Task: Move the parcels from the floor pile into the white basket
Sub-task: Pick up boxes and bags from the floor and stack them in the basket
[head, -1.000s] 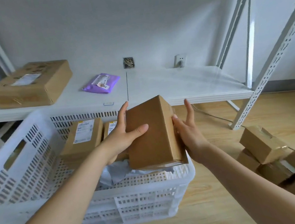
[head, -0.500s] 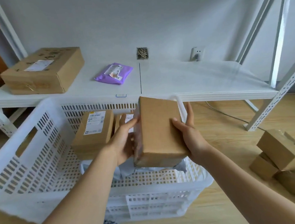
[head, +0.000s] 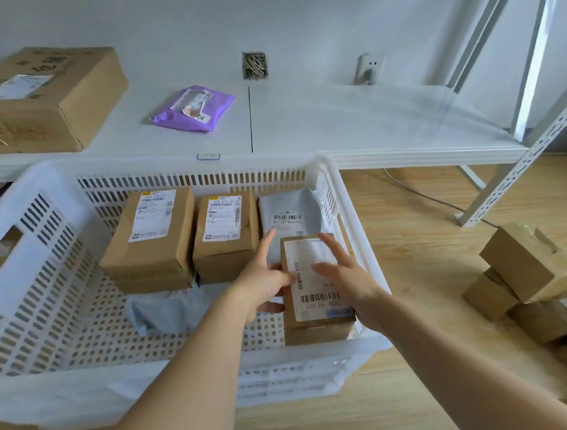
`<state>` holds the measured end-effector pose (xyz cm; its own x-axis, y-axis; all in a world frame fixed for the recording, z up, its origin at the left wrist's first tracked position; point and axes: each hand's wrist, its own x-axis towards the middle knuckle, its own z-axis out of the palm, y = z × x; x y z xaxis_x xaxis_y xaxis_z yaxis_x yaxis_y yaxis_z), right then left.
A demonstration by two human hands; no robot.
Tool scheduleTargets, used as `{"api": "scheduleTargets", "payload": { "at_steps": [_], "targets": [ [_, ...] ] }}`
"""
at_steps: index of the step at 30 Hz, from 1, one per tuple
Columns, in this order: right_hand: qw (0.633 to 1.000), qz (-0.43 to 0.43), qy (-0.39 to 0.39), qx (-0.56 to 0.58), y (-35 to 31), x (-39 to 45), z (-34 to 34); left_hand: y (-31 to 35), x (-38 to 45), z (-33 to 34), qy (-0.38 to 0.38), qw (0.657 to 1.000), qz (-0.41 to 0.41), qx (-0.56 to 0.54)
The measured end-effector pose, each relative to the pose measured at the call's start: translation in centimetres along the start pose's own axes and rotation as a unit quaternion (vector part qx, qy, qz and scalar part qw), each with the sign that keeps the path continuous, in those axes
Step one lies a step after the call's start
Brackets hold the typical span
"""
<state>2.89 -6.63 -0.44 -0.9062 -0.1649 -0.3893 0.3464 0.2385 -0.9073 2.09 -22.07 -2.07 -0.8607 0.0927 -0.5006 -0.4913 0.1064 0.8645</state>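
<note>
The white basket (head: 50, 187) stands on the floor in front of me. A cardboard parcel (head: 318, 318) lies label up at the basket's right end. My left hand (head: 264, 281) touches its left edge, thumb on the top and index finger straight. My right hand (head: 349, 277) rests on the label with spread, straight fingers. Behind the parcel in the basket lie two labelled brown boxes (head: 150, 240) (head: 225, 237), a grey mailer bag (head: 285, 211) and another grey bag (head: 167, 310). The floor pile of brown parcels (head: 527, 269) sits at the right.
A low white shelf (head: 353, 123) runs behind the basket, with a large cardboard box (head: 39, 99) and a purple pouch (head: 194, 109) on it. A slotted shelf post (head: 524, 163) stands at the right. Wooden floor (head: 413, 231) separates basket and pile.
The parcel held upright above the basket's right end has been turned label up and set down inside the basket. Both hands have loosened on it.
</note>
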Motion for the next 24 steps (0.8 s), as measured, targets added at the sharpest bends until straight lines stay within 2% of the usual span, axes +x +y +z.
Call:
{"api": "scheduleTargets", "payload": {
  "at_steps": [5,9,13,15,19,21,23,24],
  "targets": [
    [0.988,0.108,0.029,-0.109,2.6,1.6,-0.7,-2.8,1.9,2.4,-0.048,0.994,-0.059,0.079],
    [0.961,0.165,-0.012,-0.224,3.2,3.4,-0.4,-3.0,3.8,2.5,-0.078,0.98,-0.094,0.155],
    [0.913,0.194,-0.065,-0.353,3.4,5.1,0.2,-3.6,5.7,2.2,-0.11,0.962,-0.126,0.214],
    [0.874,0.188,-0.103,-0.435,3.4,5.6,0.5,-4.4,6.2,1.9,-0.142,0.949,-0.139,0.245],
    [0.768,0.195,-0.208,-0.573,4.4,7.1,0.9,-6.0,8.0,0.8,-0.184,0.926,-0.164,0.285],
    [0.712,0.204,-0.269,-0.616,4.8,7.2,1.1,-6.6,8.5,1.0,-0.221,0.892,-0.179,0.352],
    [0.651,0.201,-0.307,-0.665,5.2,7.4,1.3,-7.5,8.9,1.8,-0.274,0.841,-0.216,0.413],
    [0.627,0.194,-0.321,-0.683,5.5,7.6,1.3,-8.1,9.3,2.1,-0.277,0.824,-0.229,0.437]
  ]
}}
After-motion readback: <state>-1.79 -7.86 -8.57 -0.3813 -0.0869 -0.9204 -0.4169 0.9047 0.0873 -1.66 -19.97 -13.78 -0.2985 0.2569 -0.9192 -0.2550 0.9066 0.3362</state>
